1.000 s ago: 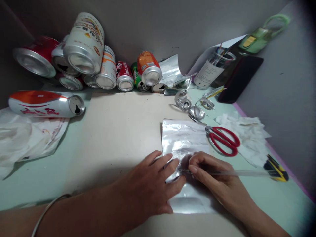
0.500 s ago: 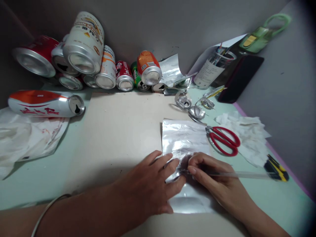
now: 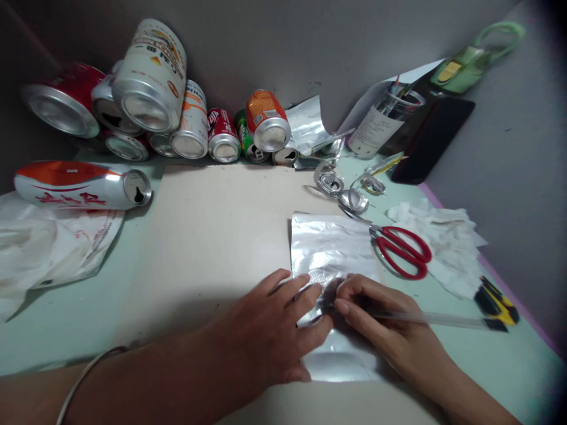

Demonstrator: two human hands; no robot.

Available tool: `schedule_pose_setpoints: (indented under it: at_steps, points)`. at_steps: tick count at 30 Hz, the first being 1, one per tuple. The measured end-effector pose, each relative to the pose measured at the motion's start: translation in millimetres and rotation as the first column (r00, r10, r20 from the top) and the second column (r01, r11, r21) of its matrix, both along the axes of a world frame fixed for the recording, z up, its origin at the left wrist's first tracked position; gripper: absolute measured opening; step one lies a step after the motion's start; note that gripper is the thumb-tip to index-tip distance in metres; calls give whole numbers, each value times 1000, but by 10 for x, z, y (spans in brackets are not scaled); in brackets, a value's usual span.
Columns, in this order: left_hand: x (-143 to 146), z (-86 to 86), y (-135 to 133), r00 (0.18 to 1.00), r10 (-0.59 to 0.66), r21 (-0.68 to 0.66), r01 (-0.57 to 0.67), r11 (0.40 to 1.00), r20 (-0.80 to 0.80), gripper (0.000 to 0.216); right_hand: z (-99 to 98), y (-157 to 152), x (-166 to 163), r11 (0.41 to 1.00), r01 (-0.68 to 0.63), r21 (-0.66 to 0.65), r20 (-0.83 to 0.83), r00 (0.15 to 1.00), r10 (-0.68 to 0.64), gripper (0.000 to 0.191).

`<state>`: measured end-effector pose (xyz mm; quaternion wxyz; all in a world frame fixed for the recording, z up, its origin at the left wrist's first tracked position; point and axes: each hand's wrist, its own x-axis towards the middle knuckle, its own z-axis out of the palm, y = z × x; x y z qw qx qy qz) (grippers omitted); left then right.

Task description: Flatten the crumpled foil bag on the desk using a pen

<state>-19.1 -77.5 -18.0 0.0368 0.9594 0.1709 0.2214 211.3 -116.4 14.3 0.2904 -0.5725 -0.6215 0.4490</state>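
Note:
A flat silvery aluminium sheet [image 3: 330, 248] lies on a beige mat [image 3: 212, 230]. My left hand [image 3: 270, 330] rests flat on the sheet's near left part, fingers spread, pressing it down. My right hand [image 3: 385, 330] is closed in a pinch on a thin clear pen-like tool [image 3: 434, 319] with a black end. The tool's tip touches the sheet between my two hands. A thin bangle [image 3: 84, 378] sits on my left forearm.
Red-handled scissors [image 3: 401, 251] lie just right of the sheet, beside white tissue [image 3: 447, 242] and a yellow-black cutter [image 3: 496, 301]. Cut can tops [image 3: 330, 184] lie behind. Several drink cans [image 3: 186, 118] pile along the wall; one long can [image 3: 80, 184] lies at left on a plastic bag [image 3: 48, 248]. A jar of pens [image 3: 385, 121] stands at back right.
The tool's far end has swung slightly lower and my right hand has shifted a little along the sheet. My left hand stays put.

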Motion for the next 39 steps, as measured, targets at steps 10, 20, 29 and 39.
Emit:
schedule_pose_setpoints:
  at_steps: [10,20,29,39]
  points:
    - [-10,-37,13,999,-18,12,17,1000,35,90,21,3,-31,999,-12,38,61,998,9,26]
    - [-15,-33,17,999,-31,-21,30,999,-35,84,33,-5,-31,998,-29,53,93,995,24,28]
    - [-21,-17,7,998,-39,-38,37,999,-52,81,32,2,-36,998,-33,51,95,995,28,28]
    - [-15,10,23,996,-49,-46,46,998,-74,82,23,19,-17,998,53,-16,-38,998,-54,32]
